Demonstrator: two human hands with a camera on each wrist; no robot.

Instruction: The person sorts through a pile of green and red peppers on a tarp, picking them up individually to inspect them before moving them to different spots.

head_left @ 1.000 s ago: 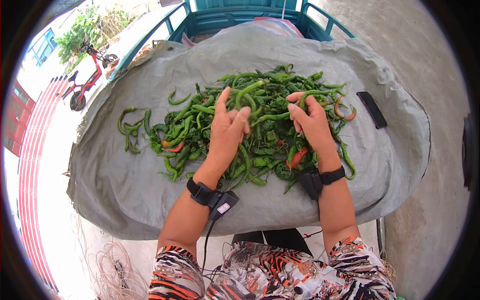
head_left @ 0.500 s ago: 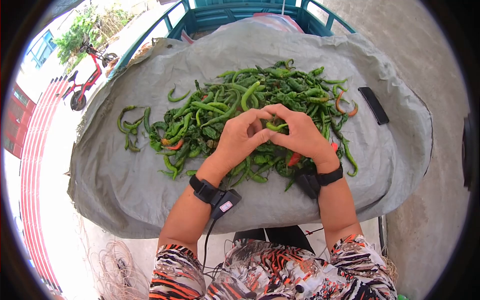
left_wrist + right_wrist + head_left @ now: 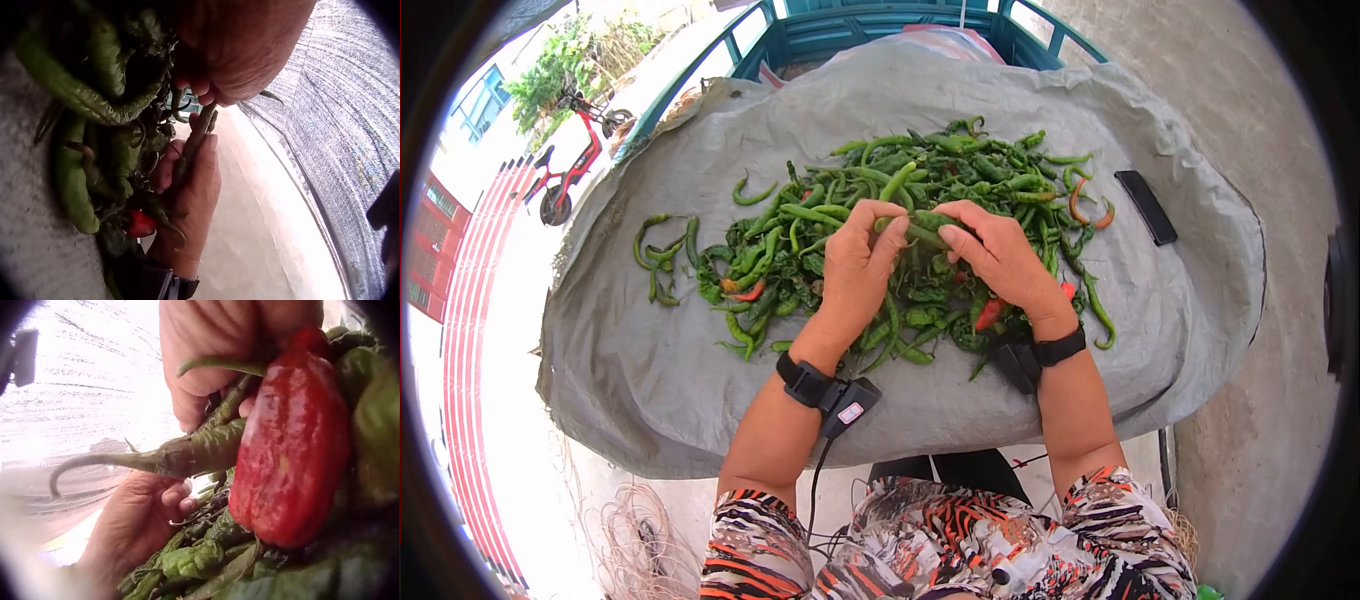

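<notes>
Green and slender, the pepper (image 3: pixel 924 228) is pinched at one end by the left hand (image 3: pixel 860 262) and at the other by the right hand (image 3: pixel 1007 264), over the heap of peppers (image 3: pixel 990 172). It should prove light yet easily snapped, so gentle fingertip holds seem safest.

On the sheet (image 3: pixel 680 385) before you, the peppers (image 3: pixel 924 294) lie beneath your left grip (image 3: pixel 860 265) and right grip (image 3: pixel 1002 262); from them, the phone (image 3: pixel 1146 208) is at 3 o'clock and strays (image 3: pixel 668 256) at 9. Beyond the sheet, the cargo bed (image 3: pixel 850 30) is behind at 12, the bike (image 3: pixel 587 160) towards 10.
</notes>
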